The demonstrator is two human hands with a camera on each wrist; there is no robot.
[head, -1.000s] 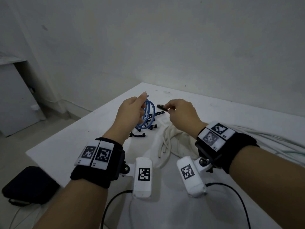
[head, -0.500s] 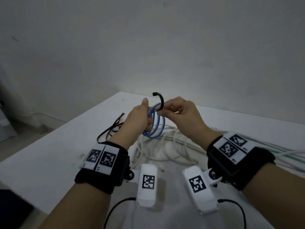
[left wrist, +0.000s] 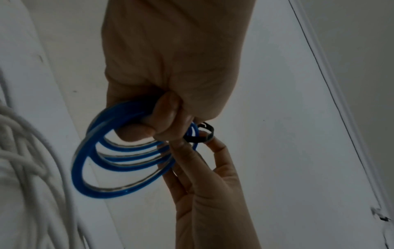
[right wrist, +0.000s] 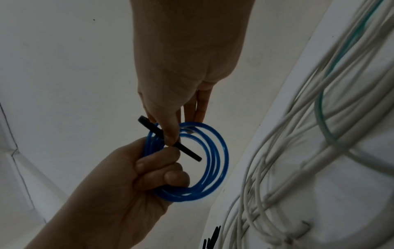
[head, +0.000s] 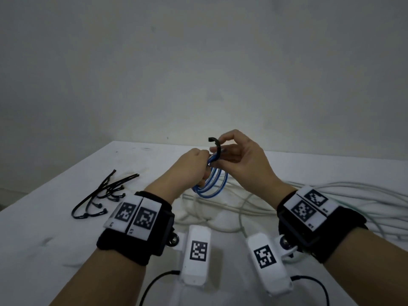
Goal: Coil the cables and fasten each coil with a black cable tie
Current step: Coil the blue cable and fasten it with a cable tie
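Observation:
A small coil of blue cable [head: 210, 184] [left wrist: 125, 161] [right wrist: 204, 161] hangs in the air above the white table [head: 55, 228]. My left hand [head: 194, 164] [right wrist: 127, 178] grips the coil at its upper left, fingers curled round the strands. My right hand [head: 238, 157] [left wrist: 204, 168] pinches a black cable tie [head: 217, 147] [right wrist: 170, 139] [left wrist: 200, 134] between thumb and fingers, and the tie curves over the top of the coil next to the left hand's fingers. The tie's ends are apart.
Several spare black cable ties [head: 103, 195] lie on the table to the left. A tangle of loose white cables [head: 254, 202] [right wrist: 319, 134], with one green strand [right wrist: 322, 107], spreads under and right of the hands. A pale wall stands behind the table.
Both hands have lifted the coil off the table and drawn together. The straight tie in the right hand now bends over the coil. The head view has swung right.

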